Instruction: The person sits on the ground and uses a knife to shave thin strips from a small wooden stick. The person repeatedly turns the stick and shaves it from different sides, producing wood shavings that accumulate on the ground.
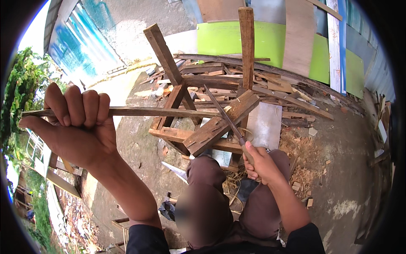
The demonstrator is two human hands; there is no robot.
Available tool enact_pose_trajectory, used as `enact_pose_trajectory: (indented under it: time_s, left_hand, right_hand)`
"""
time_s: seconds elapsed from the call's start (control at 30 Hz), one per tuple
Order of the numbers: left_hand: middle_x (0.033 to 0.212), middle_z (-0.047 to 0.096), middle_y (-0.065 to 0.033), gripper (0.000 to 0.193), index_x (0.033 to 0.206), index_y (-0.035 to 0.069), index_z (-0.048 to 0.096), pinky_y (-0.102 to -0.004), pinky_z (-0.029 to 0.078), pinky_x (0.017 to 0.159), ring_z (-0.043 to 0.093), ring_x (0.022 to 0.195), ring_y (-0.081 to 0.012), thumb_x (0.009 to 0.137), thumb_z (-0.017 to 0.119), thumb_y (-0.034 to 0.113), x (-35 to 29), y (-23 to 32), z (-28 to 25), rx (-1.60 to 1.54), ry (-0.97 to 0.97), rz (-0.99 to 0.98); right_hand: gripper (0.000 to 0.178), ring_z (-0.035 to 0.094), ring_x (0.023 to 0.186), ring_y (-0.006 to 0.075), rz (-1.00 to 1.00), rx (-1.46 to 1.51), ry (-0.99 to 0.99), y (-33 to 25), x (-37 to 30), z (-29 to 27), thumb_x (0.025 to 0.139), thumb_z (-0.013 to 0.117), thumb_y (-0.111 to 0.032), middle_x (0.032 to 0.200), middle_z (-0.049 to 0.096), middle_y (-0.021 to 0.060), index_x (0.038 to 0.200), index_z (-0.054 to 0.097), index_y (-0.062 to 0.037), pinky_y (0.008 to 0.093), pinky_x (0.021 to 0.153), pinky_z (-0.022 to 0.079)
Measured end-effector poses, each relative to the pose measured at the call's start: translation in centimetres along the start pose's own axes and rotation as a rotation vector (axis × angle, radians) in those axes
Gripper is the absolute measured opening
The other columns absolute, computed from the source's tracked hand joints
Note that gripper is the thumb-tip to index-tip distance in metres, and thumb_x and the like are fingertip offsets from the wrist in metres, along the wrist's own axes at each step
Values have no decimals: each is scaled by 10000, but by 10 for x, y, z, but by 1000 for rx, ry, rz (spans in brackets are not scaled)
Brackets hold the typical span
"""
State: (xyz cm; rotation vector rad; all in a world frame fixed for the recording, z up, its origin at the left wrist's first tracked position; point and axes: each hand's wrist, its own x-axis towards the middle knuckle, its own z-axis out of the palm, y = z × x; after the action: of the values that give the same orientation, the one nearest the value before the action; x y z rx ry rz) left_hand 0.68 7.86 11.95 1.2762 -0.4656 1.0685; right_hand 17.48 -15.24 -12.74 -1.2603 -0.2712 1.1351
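Well, starting at the left of my feed, the left hand (pixel 80 122) is raised, fingers curled tight around one end of a thin wooden strip (pixel 165 111). I judge the strip light and fairly stiff but slender, so it could bend or split if pressed hard at mid-length; the end in the fist is a sensible hold, though its rough edges might leave splinters.

The strip runs rightward over the near-left corner of a wooden frame (pixel 168 134), and its far end reaches the upper face of a thick wooden block (pixel 210 134). That block lies slantwise across the frame's near edge, one end jutting toward the knees (pixel 206 173) — I would expect it to be heavy and hard, best gripped by its long sides, and liable to rock since it looks loose.

Further right, a long pointed blade (pixel 218 106) crosses the block beside the strip's far end; whether blade and strip touch, I cannot tell. The right hand (pixel 263 165) is wrapped around its handle. The blade looks rigid and sharp — the handle is the only place I would hold it. Rightmost, wood shavings (pixel 311 163) litter the ground.
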Motion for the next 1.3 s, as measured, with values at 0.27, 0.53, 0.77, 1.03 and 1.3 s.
enact_pose_trajectory:
  time_s: [0.27, 0.53, 0.77, 1.03, 1.3]
  left_hand:
    - [530, 170, 36, 655, 688, 155, 290, -276, 102, 431, 77, 487, -90, 977, 341, 741, 5, 0, -7, -64, -75, -30]
    - [513, 181, 33, 690, 671, 146, 299, -280, 91, 440, 85, 463, -87, 963, 293, 772, 1, 0, -7, -58, -34, -32]
    - [504, 176, 34, 699, 652, 147, 277, -278, 98, 439, 97, 449, -91, 965, 268, 772, 2, -2, -1, -41, -20, -18]
    - [518, 204, 36, 698, 652, 152, 271, -272, 115, 442, 106, 453, -91, 957, 275, 780, -2, -1, 0, 6, 14, 3]
    - [544, 180, 37, 684, 670, 142, 292, -283, 116, 461, 107, 492, -97, 967, 313, 757, -4, 2, -5, -39, -66, -19]
  right_hand:
    - [463, 495, 506, 166, -429, -867, 288, 1, 0, 12, 1023, 590, -404, 575, 462, 88, 840, 542, 19, 383, 498, 395]
    - [324, 371, 410, 46, 36, 16, -76, -15, -4, 3, 1008, 630, -338, 610, 418, -41, 946, 508, -44, 245, 375, 290]
    - [360, 648, 632, 353, -474, -1038, 308, 5, 9, -7, 960, 668, -340, 738, 647, 162, 1004, 575, 5, 419, 591, 491]
    - [355, 615, 652, 287, -571, -757, 352, 6, -3, 7, 981, 649, -307, 744, 641, 164, 1137, 633, 12, 384, 642, 482]
    - [390, 673, 700, 283, -590, -677, 301, -16, -16, 17, 1025, 570, -249, 845, 705, 169, 1379, 578, -86, 355, 701, 503]
